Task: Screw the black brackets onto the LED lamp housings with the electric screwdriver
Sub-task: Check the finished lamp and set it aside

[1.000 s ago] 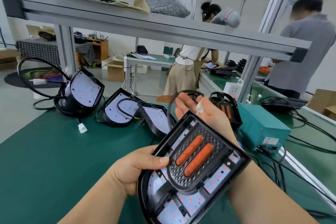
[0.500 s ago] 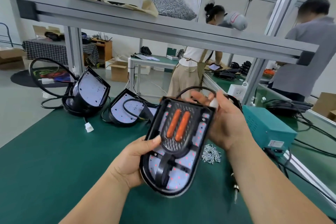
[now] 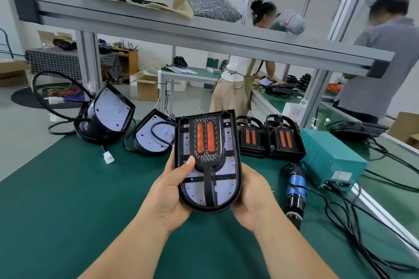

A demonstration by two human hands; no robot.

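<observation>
Now my left hand and right hand hold the LED lamp housing upright above the table, fingers curled round its lower edges, left thumb on the black bracket; I'd lay it flat before reaching for the electric screwdriver

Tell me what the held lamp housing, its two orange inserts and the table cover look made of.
The lamp housing: likely moulded black plastic, semi-gloss; thin rim with soft highlights. The orange inserts: translucent plastic, glossy, seemingly lenses. The table cover: green mat, matte, probably rubber or felt; no glare.
</observation>
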